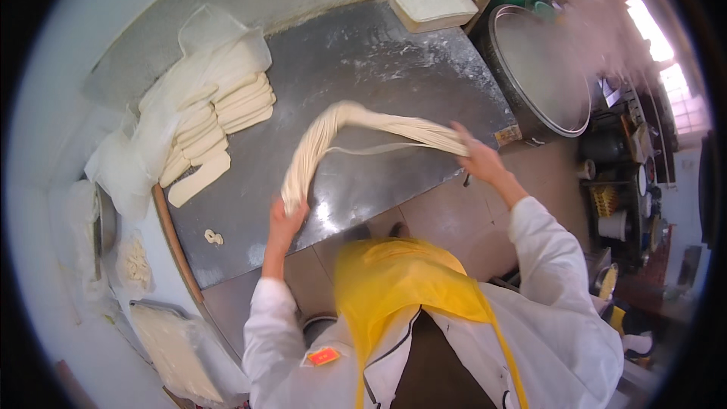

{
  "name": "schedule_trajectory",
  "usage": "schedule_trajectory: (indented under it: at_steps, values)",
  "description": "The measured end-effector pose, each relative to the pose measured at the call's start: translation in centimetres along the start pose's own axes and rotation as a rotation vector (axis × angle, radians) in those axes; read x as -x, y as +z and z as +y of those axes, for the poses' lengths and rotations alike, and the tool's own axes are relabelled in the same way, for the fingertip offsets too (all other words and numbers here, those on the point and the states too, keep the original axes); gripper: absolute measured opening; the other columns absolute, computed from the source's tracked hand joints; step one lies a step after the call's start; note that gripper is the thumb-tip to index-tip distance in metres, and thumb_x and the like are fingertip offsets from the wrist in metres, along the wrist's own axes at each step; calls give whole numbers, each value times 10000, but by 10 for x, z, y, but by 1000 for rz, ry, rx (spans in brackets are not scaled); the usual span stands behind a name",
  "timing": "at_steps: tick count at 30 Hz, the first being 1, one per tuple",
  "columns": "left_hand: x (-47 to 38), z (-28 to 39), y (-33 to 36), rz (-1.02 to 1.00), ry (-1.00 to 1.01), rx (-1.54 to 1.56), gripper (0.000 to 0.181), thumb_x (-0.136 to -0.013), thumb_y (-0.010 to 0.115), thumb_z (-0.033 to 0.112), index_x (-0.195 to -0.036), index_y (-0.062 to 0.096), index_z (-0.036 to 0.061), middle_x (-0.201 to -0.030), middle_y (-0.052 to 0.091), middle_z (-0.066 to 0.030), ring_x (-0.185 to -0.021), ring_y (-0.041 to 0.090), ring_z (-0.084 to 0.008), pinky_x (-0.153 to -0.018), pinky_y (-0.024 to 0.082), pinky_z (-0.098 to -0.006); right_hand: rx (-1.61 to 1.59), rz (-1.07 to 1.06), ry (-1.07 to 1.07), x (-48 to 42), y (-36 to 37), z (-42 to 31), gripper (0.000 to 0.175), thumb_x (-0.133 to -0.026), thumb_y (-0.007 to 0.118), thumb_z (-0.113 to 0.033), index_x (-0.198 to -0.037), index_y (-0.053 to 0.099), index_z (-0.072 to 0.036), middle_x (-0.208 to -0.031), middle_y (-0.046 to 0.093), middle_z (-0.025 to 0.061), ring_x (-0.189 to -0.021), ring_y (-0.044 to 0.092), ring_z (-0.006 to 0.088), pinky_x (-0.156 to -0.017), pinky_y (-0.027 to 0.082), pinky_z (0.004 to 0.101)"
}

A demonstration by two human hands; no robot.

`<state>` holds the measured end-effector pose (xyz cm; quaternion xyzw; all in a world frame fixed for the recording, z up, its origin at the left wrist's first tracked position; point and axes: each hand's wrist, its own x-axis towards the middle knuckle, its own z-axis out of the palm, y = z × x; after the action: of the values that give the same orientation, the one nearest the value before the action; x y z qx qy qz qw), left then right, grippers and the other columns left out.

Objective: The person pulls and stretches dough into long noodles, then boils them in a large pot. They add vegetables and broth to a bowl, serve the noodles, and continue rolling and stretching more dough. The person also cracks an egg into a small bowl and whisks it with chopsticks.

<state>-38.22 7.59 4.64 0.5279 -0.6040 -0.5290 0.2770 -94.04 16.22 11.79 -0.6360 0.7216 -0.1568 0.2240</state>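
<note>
A thick bundle of pulled noodle dough strands (349, 113) arches over the dark metal worktop (363, 182), and one strand hangs apart below it. My left hand (288, 218) grips one end near the worktop's front edge. The other end is in my right hand (480, 156), near the right corner. At the left of the worktop lie stacked dough strips (199, 130), partly under clear plastic sheeting (221, 48), with one strip (200, 179) lying at the front of the stack. A small twisted scrap of dough (213, 237) is near the left edge.
A white tub of flour-like powder (434, 4) stands at the back. Steam rises from a large round pot (542, 68) at the right. A wooden rod (177, 244) runs along the worktop's left edge, beside a plastic-covered tray (176, 346). Shelves with containers (616, 224) stand farther right.
</note>
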Motion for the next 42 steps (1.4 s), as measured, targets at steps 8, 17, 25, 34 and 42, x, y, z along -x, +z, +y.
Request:
schedule_trajectory:
  at_steps: [8,17,25,34,42]
  values:
    - [107,55,-167,158,-40,-1152,396,-903,841,373,-1227,801,150,-1018,788,-223,-971,756,-443,-833,601,-529,1247,28,303,64,-195,165,834,-995,649,-179,-1730,262,-100,-1267,768,93,-1117,755,221,-1233,382,507]
    - [-2,436,-102,182,777,-1514,231,-1052,679,314,-1080,840,151,-913,801,-161,-795,770,-320,-702,590,-464,851,127,-1013,-19,-314,-315,338,-857,794,-162,-1191,748,-188,-1098,766,100,-982,741,317,-802,603,467]
    - [120,288,-89,473,850,-1228,186,-965,701,235,-1051,817,118,-919,794,-185,-804,768,-364,-732,609,-488,140,539,-912,45,-248,-147,305,-991,658,-218,-1251,755,-89,-1194,779,145,-1107,732,340,-908,593,476]
    - [178,24,-196,425,-110,-1420,198,-856,784,170,-1037,793,90,-925,775,-227,-866,729,-483,-766,585,-565,585,164,186,146,-252,167,610,-1024,594,-96,-1623,482,-68,-1257,754,211,-1149,723,327,-1069,538,426]
    - [3,37,-83,30,-373,294,190,-995,814,267,-1039,719,108,-688,566,41,-505,484,-108,-454,363,-272,495,298,-149,69,-69,69,884,-898,630,-17,-1719,321,-123,-1079,758,137,-1059,725,283,-963,512,413]
